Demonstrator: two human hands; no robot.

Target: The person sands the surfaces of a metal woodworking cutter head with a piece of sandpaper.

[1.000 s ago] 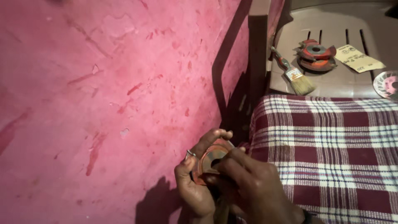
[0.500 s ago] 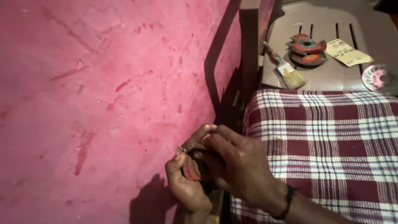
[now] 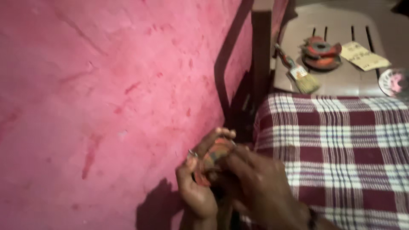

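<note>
Left hand: still cupped round the orange disc.
Right hand: clamped over the disc, covering more than earlier.
Paintbrush: unmoved on chair.

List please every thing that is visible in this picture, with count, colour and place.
Rough plaster wall: one, pink, left.
Checked cloth: one, maroon and white, right.
Slatted plastic chair seat: one, brown, top right.
Bristle paintbrush: one, dark handle with pale bristles, on seat.
Stacked round discs: orange-red, count unclear, on seat.
Paper slip: one, cream, on seat.
Small round disc: one, orange-red, between hands.
Left hand: holds disc.
Right hand: over disc.
</note>
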